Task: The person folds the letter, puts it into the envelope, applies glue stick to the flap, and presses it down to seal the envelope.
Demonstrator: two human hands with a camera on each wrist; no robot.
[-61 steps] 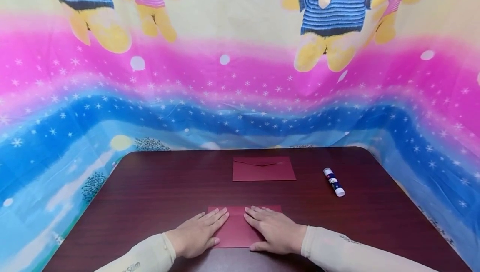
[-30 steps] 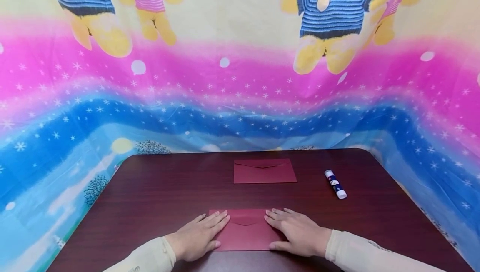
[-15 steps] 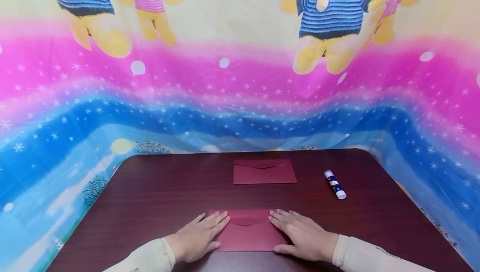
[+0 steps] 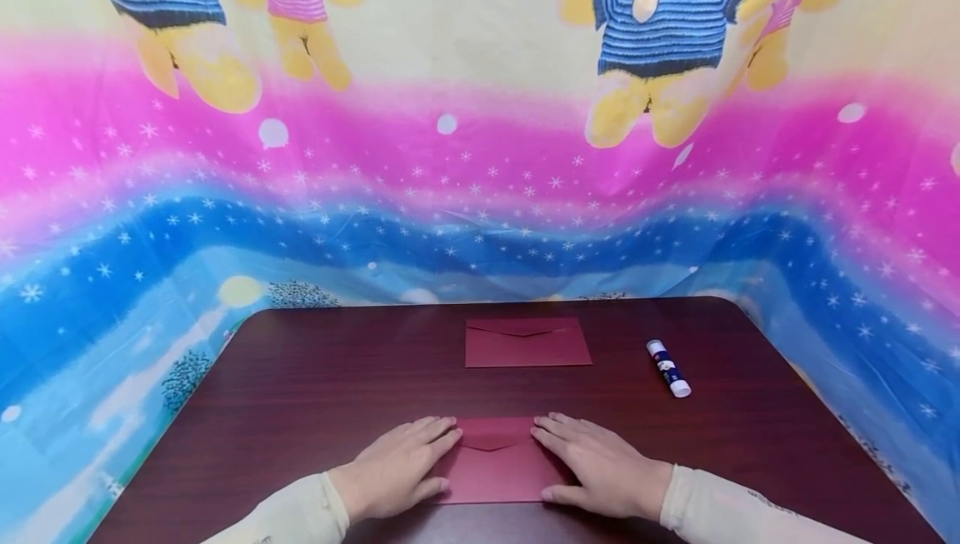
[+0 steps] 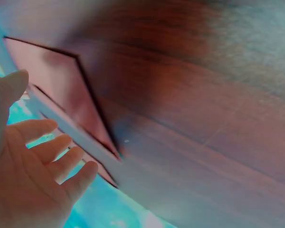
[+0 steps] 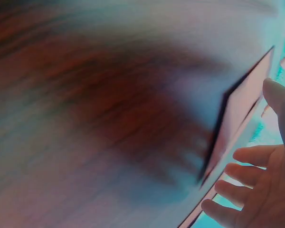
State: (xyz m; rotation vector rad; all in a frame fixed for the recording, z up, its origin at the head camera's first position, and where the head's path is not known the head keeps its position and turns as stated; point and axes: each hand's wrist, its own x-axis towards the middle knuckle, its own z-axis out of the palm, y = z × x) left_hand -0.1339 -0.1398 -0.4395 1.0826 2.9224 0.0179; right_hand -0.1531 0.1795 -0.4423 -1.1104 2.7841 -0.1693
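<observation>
A dark red envelope (image 4: 495, 473) lies flat near the table's front edge, its pointed flap folded down toward me. My left hand (image 4: 397, 467) is at its left end, palm down with fingers extended, and covers the corners there. At the right end is my right hand (image 4: 603, 465), also palm down with fingers straight. In the left wrist view, the fingers (image 5: 45, 147) show spread and raised over the envelope (image 5: 69, 90). The right wrist view likewise has the fingers (image 6: 242, 173) lifted above the envelope (image 6: 237, 116). Neither hand holds anything.
Farther back on the dark wooden table (image 4: 337, 369) lies a second red envelope (image 4: 528, 344), flap side up. A white and blue glue stick (image 4: 667, 367) lies to its right. A patterned cloth (image 4: 450, 227) hangs behind the table.
My right hand has slid rightward across the front envelope to its right end, uncovering the flap. Just now both hands have eased up off the envelope, the left shifting slightly inward.
</observation>
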